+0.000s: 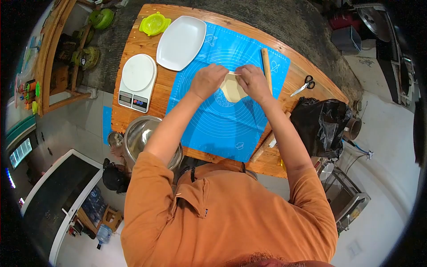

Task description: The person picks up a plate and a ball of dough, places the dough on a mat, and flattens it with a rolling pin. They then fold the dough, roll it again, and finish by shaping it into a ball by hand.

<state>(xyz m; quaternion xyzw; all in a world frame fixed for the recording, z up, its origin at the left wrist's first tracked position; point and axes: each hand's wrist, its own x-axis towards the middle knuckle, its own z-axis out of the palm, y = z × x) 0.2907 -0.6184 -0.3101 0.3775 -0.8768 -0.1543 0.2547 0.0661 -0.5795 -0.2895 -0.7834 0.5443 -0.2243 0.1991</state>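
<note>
A thin, pale sheet of dough [233, 91] hangs between my hands over the blue baking mat [209, 129]. At its upper left edge, my left hand [208, 81] pinches the dough with the fingers closed. My right hand [253, 82] has closed on the upper right edge in the same way. The far edge of the sheet looks lifted, while its lower part overlaps the mat's printed circles. Just right of my right hand lies a wooden rolling pin [266, 66] on the mat.
A white plate [181, 43], a yellow-green mold [155, 24] and a kitchen scale [137, 80] stand on the left of the wooden table [307, 73]. A steel bowl [138, 133] sits near my left arm. Scissors [304, 85] and a black plastic bag [321, 124] lie on the right.
</note>
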